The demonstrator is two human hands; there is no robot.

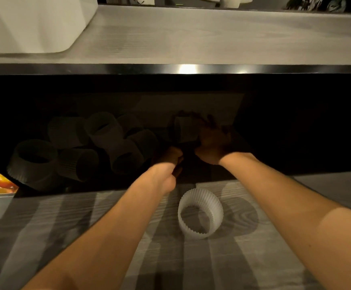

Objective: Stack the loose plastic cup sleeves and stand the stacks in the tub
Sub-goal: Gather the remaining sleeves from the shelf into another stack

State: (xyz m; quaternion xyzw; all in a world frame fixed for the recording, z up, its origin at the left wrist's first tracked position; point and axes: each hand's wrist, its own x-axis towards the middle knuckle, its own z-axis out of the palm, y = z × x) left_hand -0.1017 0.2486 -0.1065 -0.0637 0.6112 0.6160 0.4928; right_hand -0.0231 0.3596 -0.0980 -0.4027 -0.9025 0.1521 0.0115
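Both arms are reaching into the dark gap under the shelf (191, 69). My right hand (212, 143) has its fingers wrapped around one sleeve (186, 130); left hand (170, 162) looks fisted, can't tell on what. Loose sleeve pile (86, 143) sits at 9 o'clock, and one white sleeve (200, 213) lies on the worktop (254, 258) at 6.

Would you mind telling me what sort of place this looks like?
Probably a home or small shop storage nook: a wood-grain shelf above a dark recess, loose ribbed cup sleeves, and a white tub.
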